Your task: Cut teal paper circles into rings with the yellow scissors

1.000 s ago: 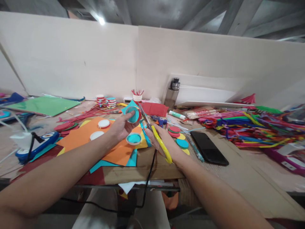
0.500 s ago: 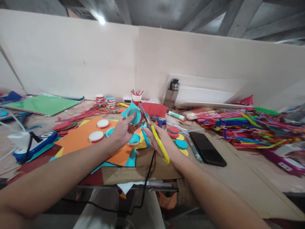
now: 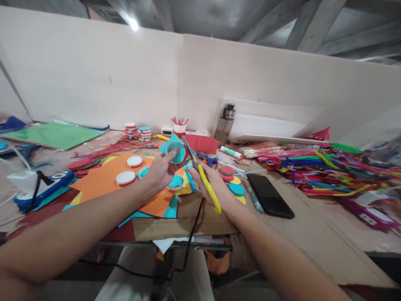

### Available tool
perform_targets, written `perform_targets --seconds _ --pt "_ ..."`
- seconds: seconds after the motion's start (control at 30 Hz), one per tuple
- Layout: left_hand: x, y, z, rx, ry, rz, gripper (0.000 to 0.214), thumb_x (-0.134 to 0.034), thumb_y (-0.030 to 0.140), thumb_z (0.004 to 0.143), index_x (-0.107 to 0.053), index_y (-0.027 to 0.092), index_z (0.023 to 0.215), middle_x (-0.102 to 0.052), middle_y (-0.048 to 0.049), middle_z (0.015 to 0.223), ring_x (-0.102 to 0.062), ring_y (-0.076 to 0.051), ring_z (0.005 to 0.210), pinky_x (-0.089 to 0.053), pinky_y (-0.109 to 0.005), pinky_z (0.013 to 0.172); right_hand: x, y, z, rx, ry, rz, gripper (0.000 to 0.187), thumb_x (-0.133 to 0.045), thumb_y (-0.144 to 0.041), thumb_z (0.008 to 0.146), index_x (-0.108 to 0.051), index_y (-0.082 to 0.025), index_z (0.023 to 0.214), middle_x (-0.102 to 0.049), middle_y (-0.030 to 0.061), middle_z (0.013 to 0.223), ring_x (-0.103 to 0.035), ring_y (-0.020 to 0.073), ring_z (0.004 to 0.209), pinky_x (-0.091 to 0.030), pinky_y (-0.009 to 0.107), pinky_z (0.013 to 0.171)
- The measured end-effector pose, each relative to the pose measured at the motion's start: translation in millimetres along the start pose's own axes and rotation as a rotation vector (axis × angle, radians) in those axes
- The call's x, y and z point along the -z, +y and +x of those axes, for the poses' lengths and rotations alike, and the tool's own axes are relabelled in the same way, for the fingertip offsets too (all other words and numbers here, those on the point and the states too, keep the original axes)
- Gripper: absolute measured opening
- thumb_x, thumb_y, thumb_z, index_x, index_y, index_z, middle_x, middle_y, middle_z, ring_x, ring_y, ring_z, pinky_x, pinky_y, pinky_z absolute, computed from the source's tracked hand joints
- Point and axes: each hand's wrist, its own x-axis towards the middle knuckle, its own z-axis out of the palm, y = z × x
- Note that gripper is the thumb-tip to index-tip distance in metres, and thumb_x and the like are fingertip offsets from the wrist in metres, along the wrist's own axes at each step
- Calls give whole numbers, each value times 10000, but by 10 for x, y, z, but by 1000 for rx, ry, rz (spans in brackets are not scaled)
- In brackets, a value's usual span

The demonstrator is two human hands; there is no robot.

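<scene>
My left hand (image 3: 159, 169) pinches a small round lid with a square of teal paper (image 3: 176, 151) stuck to it, held up over the table. My right hand (image 3: 209, 184) grips yellow-handled scissors (image 3: 205, 184), whose blades reach up to the right edge of the teal paper. A second teal-covered lid (image 3: 176, 182) lies on the orange sheet (image 3: 103, 177) just below my left hand. Two white lids with red rims (image 3: 125, 178) rest further left on that sheet.
A black phone (image 3: 270, 189) lies right of my hands, beside coloured paper discs (image 3: 233, 184). A heap of pipe cleaners (image 3: 328, 169) fills the right side. A water bottle (image 3: 227, 118), glue stick (image 3: 231, 151), red paper, a green sheet (image 3: 52, 136) and a blue punch (image 3: 40, 190) surround the work area.
The lid with teal paper has turned slightly in my left hand while the scissors stay at its edge. The view has shifted a little; both hands remain in place.
</scene>
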Motion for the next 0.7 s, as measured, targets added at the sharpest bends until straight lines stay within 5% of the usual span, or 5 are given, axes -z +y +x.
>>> perform_targets --seconds 0.47,0.7 --pt "95 115 74 37 -66 103 180 -764 129 704 -663 169 849 -725 12 801 -660 -114 679 -567 -253 642 24 91 16 48 -22 -108 358 -488 -535 932 -475 -212 780 -513 -31 717 -461 126 671 -347 253 636" --pt "230 251 181 90 -281 263 207 -789 179 707 -672 153 876 -708 -25 774 -670 -146 646 -589 -285 580 48 40 19 14 -53 -92 399 -447 -588 927 -487 -215 793 -488 -29 699 -435 123 644 -359 247 620"
